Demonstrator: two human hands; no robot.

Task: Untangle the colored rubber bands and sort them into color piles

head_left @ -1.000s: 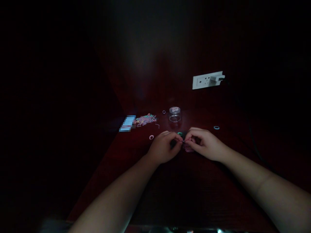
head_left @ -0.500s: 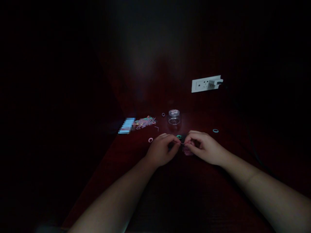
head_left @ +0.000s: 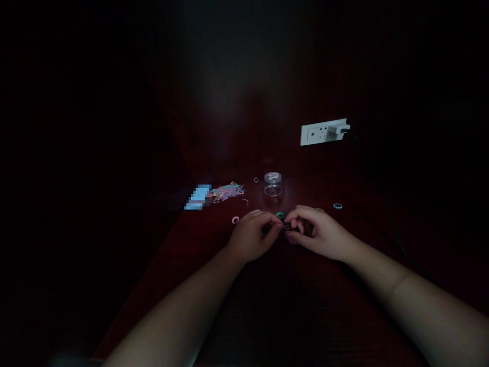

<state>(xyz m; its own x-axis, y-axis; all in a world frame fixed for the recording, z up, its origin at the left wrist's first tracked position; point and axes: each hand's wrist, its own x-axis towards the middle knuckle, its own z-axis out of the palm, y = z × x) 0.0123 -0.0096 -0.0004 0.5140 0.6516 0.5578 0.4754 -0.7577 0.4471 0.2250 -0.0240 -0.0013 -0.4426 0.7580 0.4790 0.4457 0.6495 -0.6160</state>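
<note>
My left hand (head_left: 254,235) is closed in a pinch, thumb against forefinger, on a small thin hair tie (head_left: 285,226) that barely shows. Just to its right, my right hand (head_left: 319,232) has its thumb and forefinger apart around that spot. Below the right fingertips lies a bunch of pinkish-purple elastic bands (head_left: 290,238), partly covered by the hand. A green hair tie (head_left: 280,215) rests on the table just beyond the fingertips. To the left of my left hand lies a pink hair tie (head_left: 235,220).
A clear lidded jar (head_left: 272,187) stands behind the hands. A heap of coloured elastic bands (head_left: 228,192) lies at back left beside a pixelated bright phone-like rectangle (head_left: 198,197). A blue hair tie (head_left: 337,206) is at right. A wall socket (head_left: 324,132) holds a plug with a cable.
The right thumb and forefinger have spread from their pinch on the thin band stretched between both hands. My left hand stays pinched in nearly the same place. The view has shifted slightly.
</note>
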